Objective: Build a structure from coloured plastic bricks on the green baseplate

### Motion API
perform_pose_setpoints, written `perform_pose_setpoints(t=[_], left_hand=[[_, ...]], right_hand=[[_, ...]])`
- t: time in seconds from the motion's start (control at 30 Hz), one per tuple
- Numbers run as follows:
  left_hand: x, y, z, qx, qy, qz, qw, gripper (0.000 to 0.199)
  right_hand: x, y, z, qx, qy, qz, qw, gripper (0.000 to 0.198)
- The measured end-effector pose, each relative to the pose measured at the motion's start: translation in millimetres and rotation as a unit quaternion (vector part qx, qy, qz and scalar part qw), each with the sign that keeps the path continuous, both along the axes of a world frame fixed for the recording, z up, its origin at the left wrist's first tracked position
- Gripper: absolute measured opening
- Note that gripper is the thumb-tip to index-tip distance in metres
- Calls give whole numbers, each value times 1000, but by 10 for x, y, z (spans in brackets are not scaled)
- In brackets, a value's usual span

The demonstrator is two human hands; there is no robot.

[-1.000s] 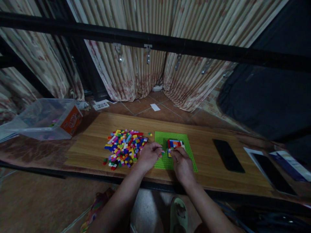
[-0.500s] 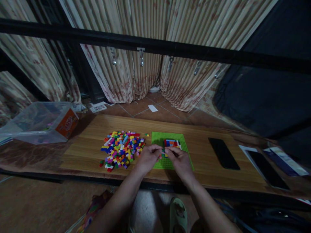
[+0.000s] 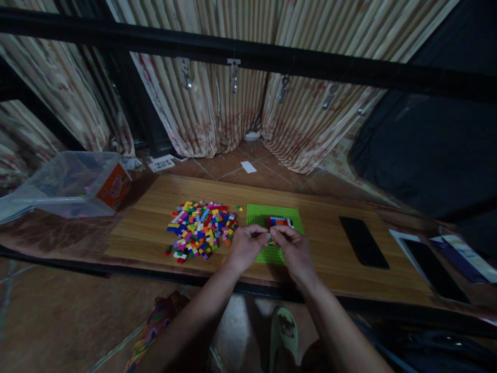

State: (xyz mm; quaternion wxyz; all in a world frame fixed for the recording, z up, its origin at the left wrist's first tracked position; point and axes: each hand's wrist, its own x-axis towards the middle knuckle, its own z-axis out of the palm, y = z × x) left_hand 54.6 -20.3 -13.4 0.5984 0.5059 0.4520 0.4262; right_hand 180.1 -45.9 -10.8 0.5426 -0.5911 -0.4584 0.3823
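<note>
Over the green studded baseplate [image 3: 256, 211], my left hand [image 3: 246, 247] and my right hand [image 3: 294, 253] meet with their fingertips almost touching. Each hand is closed in a pinch between thumb and fingers. Whatever lies between the fingertips is too small and dim to name. Just beyond them, a block of joined toy bricks [image 3: 277, 221], red, blue, white and orange, sits on the baseplate, partly covered by my fingers. Left of my left hand spreads a heap of loose coloured bricks [image 3: 202, 228].
The wooden board [image 3: 143, 223] carries the bricks and a flat black slab like a phone [image 3: 364, 242]. Another dark slab [image 3: 435, 270] lies farther right beside papers. A clear plastic box [image 3: 62, 189] with an orange label stands at the left. A dark bar [image 3: 248, 45] crosses above.
My fingertips have drawn closer together and now hide the small pieces seen between them before. The whole view has shifted slightly as my head moved. The brick heap looks unchanged.
</note>
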Motion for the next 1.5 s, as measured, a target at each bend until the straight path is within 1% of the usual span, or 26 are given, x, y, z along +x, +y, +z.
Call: perform_pose_setpoints(t=[0.1,0.23,0.3,0.37,0.5,0.6,0.8,0.97,1.13,1.3,1.5], left_hand=[[-15,27,-14,1,-3,9,1000,14],[-90,92,25,-10,-8,60,998,13],[-125,114,52,-12,-12,82,996,12],[-145,122,69,-11,-17,90,996,11],[-148,124,70,-12,-25,82,996,11],[-148,135,52,-17,-24,81,996,11],[-154,141,51,-15,-24,79,996,13],[-146,130,79,-36,-31,78,996,12],[-156,127,72,-34,-8,65,997,11],[-146,125,44,-24,6,47,999,11],[-134,128,11,-19,13,35,999,12]], right_hand=[[81,26,23,19,-28,2,999,20],[222,61,-5,60,-102,-21,993,18],[253,69,-52,83,-161,-19,983,17],[245,70,-116,98,-217,-12,971,17],[191,63,-244,110,-316,-16,942,18],[187,55,-300,115,-360,-24,926,19],[230,50,-333,120,-385,-29,914,20],[245,47,-343,141,-418,-9,897,19],[252,23,-313,147,-456,16,878,16],[232,15,-292,152,-459,27,875,14],[197,29,-305,145,-450,12,881,15]])
